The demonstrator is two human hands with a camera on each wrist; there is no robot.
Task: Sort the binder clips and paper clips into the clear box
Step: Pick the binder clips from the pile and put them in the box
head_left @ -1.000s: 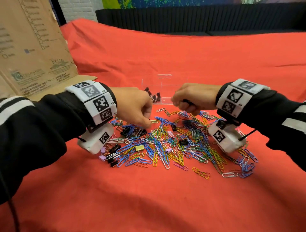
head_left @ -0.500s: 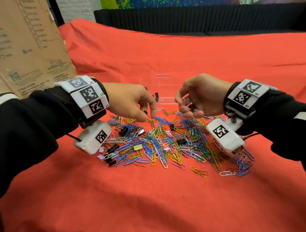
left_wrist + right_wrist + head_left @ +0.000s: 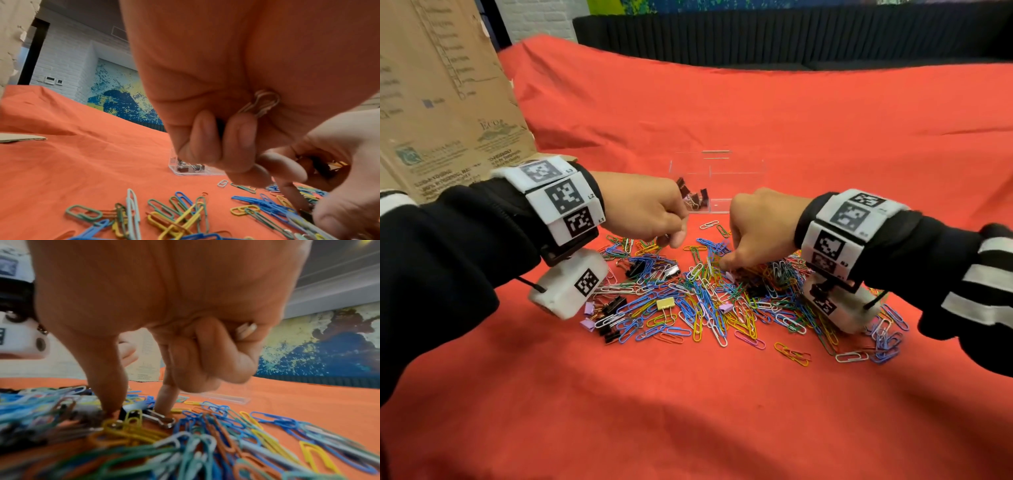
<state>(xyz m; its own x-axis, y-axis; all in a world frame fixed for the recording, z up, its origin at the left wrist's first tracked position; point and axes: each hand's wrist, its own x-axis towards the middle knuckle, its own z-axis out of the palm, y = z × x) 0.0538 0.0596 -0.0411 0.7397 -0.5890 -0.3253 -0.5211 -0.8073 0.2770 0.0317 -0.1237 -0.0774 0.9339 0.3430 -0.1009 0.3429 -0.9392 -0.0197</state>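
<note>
- Here, far left in my head view, a cardboard sheet (image 3: 445, 99) stands upright at the edge of the red cloth (image 3: 688, 411) that covers the desk.
- My left hand (image 3: 643, 210) is curled into a fist just above the near-left edge of the pile. The left wrist view shows its fingers (image 3: 239, 139) wrapped round the wire handles of a binder clip (image 3: 261, 104), tucked against the palm.
- Between and below my two hands, the paper clips (image 3: 709, 308) lie in a loose, many-coloured heap on the cloth. Black, lilac and yellow binder clips are mixed in, mostly along its left side.
- Just beyond the heap and behind my knuckles sits the clear box (image 3: 736, 181). Its left compartment holds a few dark binder clips; I cannot see anything in the right one.
- My right hand (image 3: 756, 233) is down in the heap. In the right wrist view its thumb (image 3: 107, 386) and forefinger press either side of a black binder clip (image 3: 144, 415) lying on the cloth, while the other fingers are curled into the palm over something pale that I cannot make out.
</note>
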